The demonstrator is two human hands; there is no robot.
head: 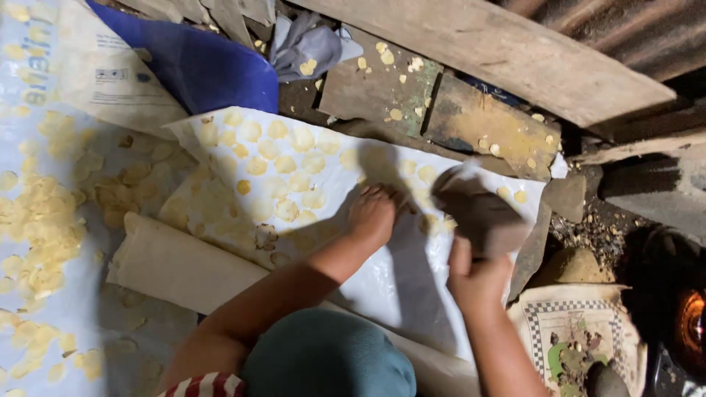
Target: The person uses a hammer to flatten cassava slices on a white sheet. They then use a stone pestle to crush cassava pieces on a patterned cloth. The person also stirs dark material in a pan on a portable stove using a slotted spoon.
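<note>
the left hand (373, 215) lay flat on a white sheet (412, 283) dotted with yellow chips (283, 165). the right hand (474, 276) gripped a blurry scoop (482, 213). old planks (485, 48) lay far behind.

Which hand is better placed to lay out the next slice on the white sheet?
Left, probably. The left hand already rests on the white sheet beside the pale round slices. The right hand is occupied, gripping a blurred brown object above the sheet.

Dim light; wooden planks (515, 55), stones (566, 195), ember glow (693, 323).
</note>
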